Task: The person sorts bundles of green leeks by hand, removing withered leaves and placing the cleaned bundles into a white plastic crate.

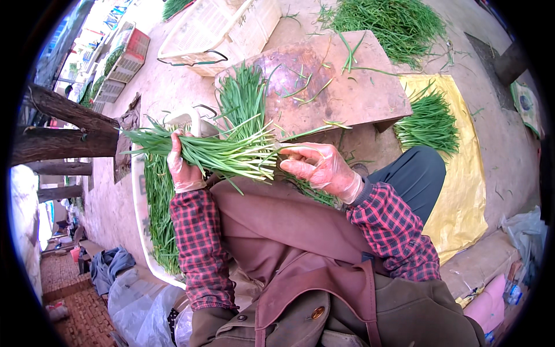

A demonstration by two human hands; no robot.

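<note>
A loose bunch of garlic chives (231, 155) lies across my lap, green leaves to the left and pale stem ends to the right. My left hand (184, 165), in a clear thin glove, is closed around its leafy part. My right hand (321, 168), gloved too, is at the pale ends with thumb and fingers drawn together; whatever is between the fingertips is too small to make out. Just beyond, a pile of chives (244, 95) rests on the left end of a low worn board (364, 92), with loose stalks scattered over its top.
Left of my legs stands a white tub (140, 214) with chives inside. A cream plastic crate (248, 29) is beyond the board. More chives lie in a heap (384, 29) on the floor and in a bundle (430, 124) on a yellow sheet (462, 202). Wooden posts (69, 144) stand left.
</note>
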